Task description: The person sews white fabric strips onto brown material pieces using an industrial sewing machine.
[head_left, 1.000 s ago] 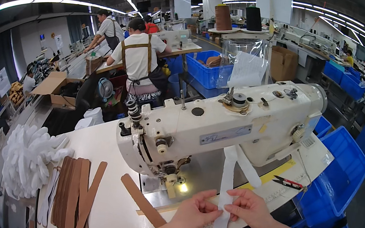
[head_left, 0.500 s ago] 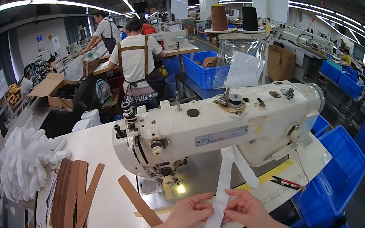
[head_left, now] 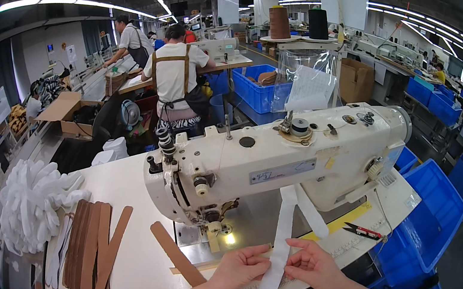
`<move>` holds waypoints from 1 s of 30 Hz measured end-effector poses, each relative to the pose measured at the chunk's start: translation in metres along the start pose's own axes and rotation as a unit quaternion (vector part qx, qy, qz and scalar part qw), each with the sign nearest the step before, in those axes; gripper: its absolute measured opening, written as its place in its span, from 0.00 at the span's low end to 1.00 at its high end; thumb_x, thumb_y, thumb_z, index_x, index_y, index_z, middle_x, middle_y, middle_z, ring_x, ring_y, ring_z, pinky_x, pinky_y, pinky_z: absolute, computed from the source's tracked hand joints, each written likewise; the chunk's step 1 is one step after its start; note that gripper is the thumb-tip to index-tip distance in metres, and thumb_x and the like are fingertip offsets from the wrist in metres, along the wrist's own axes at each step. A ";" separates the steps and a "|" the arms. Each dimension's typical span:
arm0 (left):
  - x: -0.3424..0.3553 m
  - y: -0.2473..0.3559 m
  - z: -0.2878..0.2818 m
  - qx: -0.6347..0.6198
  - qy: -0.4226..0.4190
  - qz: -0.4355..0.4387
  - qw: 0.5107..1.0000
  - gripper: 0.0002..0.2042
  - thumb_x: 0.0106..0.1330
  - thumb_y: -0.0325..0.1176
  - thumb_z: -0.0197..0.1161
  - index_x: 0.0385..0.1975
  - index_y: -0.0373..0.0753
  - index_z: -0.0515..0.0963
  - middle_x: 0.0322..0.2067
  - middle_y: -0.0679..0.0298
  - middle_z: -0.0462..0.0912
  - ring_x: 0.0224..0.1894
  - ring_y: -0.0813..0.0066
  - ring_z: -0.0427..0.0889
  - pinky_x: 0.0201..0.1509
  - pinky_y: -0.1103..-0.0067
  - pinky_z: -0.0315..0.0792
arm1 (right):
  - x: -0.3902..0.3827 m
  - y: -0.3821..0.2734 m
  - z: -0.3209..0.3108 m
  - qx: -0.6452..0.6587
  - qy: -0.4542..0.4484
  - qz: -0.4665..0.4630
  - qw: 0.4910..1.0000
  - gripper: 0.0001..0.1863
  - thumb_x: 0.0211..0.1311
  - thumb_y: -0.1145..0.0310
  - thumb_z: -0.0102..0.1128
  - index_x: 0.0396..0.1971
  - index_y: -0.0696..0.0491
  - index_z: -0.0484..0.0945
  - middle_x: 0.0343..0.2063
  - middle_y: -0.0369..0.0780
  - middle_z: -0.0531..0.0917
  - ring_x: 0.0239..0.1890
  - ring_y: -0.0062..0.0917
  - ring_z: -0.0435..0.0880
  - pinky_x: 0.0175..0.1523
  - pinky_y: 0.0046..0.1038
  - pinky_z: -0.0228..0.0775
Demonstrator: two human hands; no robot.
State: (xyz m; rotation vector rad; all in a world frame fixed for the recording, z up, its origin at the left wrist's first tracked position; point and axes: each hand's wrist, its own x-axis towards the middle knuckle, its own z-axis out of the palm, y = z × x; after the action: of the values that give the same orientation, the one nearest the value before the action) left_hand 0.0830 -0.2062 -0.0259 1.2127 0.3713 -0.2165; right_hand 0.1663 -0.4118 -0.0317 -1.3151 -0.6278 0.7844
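- The white strip (head_left: pixel 282 237) lies between both hands over the desk (head_left: pixel 145 191), its long axis running from near the sewing machine (head_left: pixel 279 152) toward the person; neither hand is nearer, since both touch it.
- The left hand (head_left: pixel 240 271) pinches the strip's left edge; the right hand (head_left: pixel 315 267) is half curled, fingertips at the right edge (whether gripping, I cannot tell).
- Behind the machine, a blue bin (head_left: pixel 246 91) holds brown pieces; far left, an open cardboard box (head_left: pixel 60 108) holds dark items.
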 end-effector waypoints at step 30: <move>-0.099 0.044 -0.042 -0.194 0.009 0.041 0.980 0.10 0.64 0.20 0.53 0.42 0.29 0.80 0.32 0.56 0.80 0.30 0.67 0.81 0.45 0.64 0.79 | 0.110 -0.022 -0.030 -0.428 0.132 -0.050 0.893 0.20 0.63 0.63 0.59 0.49 0.61 0.72 0.44 0.49 0.80 0.37 0.41 0.83 0.45 0.37 0.75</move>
State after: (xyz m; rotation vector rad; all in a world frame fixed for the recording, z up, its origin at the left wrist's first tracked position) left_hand 0.0002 -0.1552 0.0382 0.8436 0.3591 -0.0580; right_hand 0.2594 -0.3435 -0.0178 -2.1268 -0.8533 0.2030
